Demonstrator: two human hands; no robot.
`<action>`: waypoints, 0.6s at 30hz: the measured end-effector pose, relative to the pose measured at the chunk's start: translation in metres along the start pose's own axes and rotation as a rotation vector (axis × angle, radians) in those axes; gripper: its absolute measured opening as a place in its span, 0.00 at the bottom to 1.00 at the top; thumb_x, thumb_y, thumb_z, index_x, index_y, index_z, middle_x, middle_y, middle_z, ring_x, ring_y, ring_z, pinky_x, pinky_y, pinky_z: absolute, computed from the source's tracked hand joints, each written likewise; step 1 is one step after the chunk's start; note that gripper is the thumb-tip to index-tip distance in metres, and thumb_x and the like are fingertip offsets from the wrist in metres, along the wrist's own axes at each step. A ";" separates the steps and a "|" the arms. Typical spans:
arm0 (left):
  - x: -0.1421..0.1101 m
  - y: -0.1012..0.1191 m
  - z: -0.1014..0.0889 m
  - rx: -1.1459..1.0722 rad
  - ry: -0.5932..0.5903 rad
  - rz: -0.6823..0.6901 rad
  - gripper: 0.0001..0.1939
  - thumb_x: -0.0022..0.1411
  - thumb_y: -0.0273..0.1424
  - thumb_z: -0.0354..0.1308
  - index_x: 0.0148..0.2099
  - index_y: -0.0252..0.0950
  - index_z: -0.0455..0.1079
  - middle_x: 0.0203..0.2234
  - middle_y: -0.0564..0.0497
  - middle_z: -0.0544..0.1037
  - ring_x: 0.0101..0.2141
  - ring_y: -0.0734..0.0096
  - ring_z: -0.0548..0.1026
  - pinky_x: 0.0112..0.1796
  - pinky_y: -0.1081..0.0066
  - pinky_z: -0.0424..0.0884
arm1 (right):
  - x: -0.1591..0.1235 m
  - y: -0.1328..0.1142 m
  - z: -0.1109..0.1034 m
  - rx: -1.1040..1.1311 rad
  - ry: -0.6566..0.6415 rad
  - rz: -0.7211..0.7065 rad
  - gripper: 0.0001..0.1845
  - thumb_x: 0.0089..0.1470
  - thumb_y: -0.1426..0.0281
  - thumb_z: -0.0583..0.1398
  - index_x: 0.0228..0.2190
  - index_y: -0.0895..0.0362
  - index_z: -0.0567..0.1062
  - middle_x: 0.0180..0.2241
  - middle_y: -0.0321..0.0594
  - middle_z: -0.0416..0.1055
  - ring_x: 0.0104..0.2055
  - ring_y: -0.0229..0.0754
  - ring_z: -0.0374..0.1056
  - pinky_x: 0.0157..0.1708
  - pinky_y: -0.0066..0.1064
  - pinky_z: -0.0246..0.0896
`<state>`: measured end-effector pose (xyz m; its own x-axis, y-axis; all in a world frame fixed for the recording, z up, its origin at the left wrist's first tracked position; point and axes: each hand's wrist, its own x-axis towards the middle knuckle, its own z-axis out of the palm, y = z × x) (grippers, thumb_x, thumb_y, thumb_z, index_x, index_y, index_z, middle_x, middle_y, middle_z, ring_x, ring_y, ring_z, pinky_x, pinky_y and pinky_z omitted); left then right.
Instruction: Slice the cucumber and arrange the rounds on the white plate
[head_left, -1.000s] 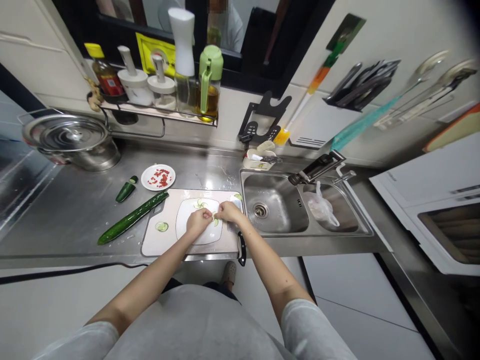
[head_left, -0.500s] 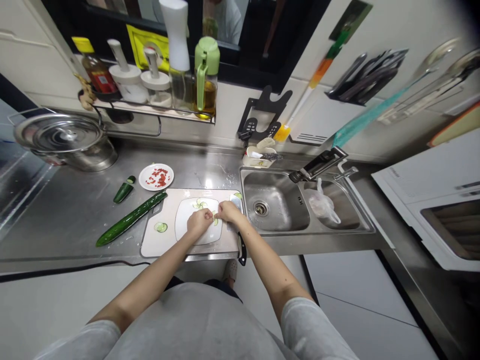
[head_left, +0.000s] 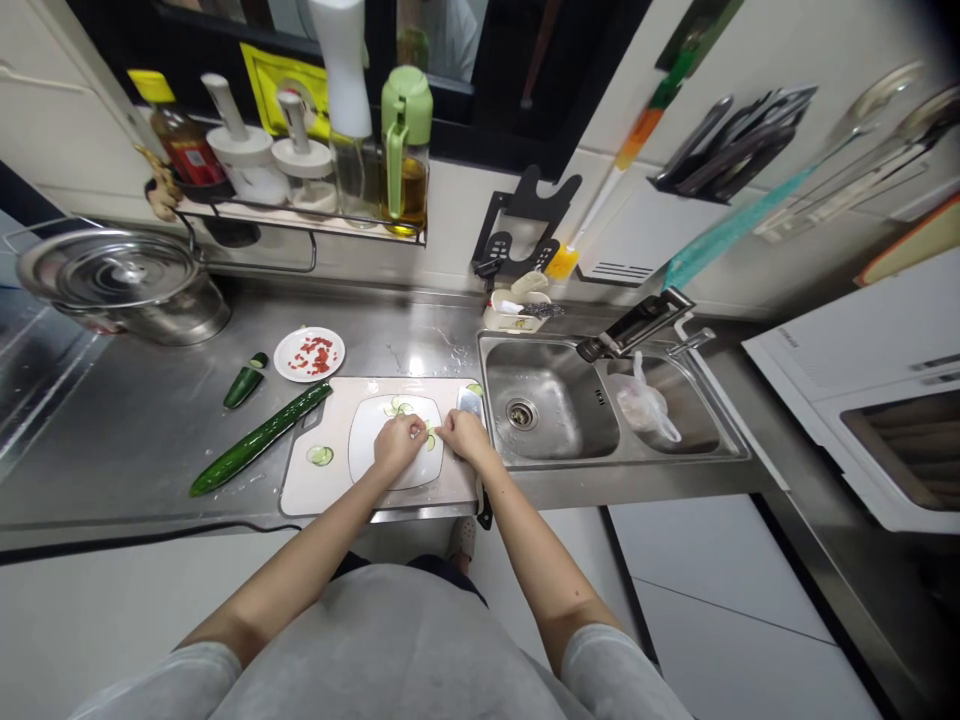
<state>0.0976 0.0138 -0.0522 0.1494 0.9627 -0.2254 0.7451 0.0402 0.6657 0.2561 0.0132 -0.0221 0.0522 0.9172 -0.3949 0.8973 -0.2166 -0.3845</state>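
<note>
A white plate (head_left: 367,455) with a thin dark rim line lies on the pale cutting board (head_left: 306,488). Curved cucumber slices (head_left: 397,406) form a swirl near its far edge, and more thin slices (head_left: 430,436) lie towards its right side. My left hand (head_left: 399,445) is over the plate, its fingertips pinched; whatever they hold is too small to make out. Just right of the slices, my right hand (head_left: 463,438) has its fingers drawn together at the plate's edge, their contents hidden. Below it, a knife shows its blade (head_left: 470,402) and black handle, partly covered by my hand.
Left of the board lie a long cucumber (head_left: 259,440), a short cucumber piece (head_left: 244,386) and a plate of red bits (head_left: 308,372). More slices (head_left: 319,456) sit on the board's left. A double sink (head_left: 547,400) adjoins on the right; a lidded pot (head_left: 172,315) stands far left.
My right hand has shifted slightly right and nearer to me, its fingertips drawing back from the slices. The left hand stays pinched over the plate. The view has tilted a little.
</note>
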 end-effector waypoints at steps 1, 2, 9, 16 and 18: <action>0.000 0.000 0.000 0.003 -0.007 -0.003 0.06 0.55 0.33 0.58 0.34 0.40 0.74 0.34 0.51 0.77 0.36 0.65 0.72 0.31 0.71 0.60 | -0.001 0.000 0.001 -0.004 0.002 0.017 0.08 0.53 0.64 0.62 0.30 0.56 0.74 0.32 0.43 0.74 0.35 0.41 0.67 0.30 0.27 0.50; 0.001 0.000 0.001 0.006 -0.014 -0.006 0.05 0.55 0.33 0.58 0.34 0.40 0.74 0.34 0.51 0.77 0.36 0.65 0.72 0.31 0.71 0.59 | -0.001 -0.001 0.001 -0.005 0.002 0.030 0.08 0.53 0.64 0.62 0.31 0.56 0.74 0.32 0.43 0.75 0.35 0.41 0.67 0.30 0.27 0.50; 0.002 0.000 0.003 0.012 -0.029 -0.016 0.06 0.56 0.33 0.57 0.35 0.40 0.75 0.34 0.51 0.77 0.36 0.67 0.72 0.30 0.72 0.59 | 0.000 0.000 0.002 -0.004 -0.006 0.057 0.08 0.54 0.63 0.62 0.31 0.55 0.74 0.33 0.43 0.74 0.36 0.42 0.68 0.31 0.28 0.50; 0.003 0.001 0.003 0.039 -0.049 -0.043 0.06 0.56 0.34 0.58 0.35 0.41 0.75 0.34 0.53 0.78 0.37 0.69 0.73 0.30 0.73 0.59 | 0.001 -0.001 0.001 -0.032 -0.028 0.063 0.09 0.54 0.62 0.62 0.32 0.56 0.74 0.34 0.41 0.75 0.36 0.40 0.68 0.30 0.26 0.50; 0.004 0.001 0.003 0.042 -0.049 -0.043 0.06 0.56 0.34 0.58 0.34 0.41 0.75 0.35 0.53 0.78 0.37 0.68 0.73 0.30 0.73 0.59 | 0.001 -0.001 0.001 -0.029 -0.026 0.061 0.09 0.54 0.63 0.62 0.32 0.56 0.75 0.34 0.41 0.75 0.36 0.40 0.68 0.30 0.26 0.50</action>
<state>0.1005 0.0166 -0.0546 0.1477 0.9462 -0.2879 0.7779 0.0686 0.6246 0.2553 0.0139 -0.0232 0.0960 0.8937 -0.4383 0.9050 -0.2617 -0.3354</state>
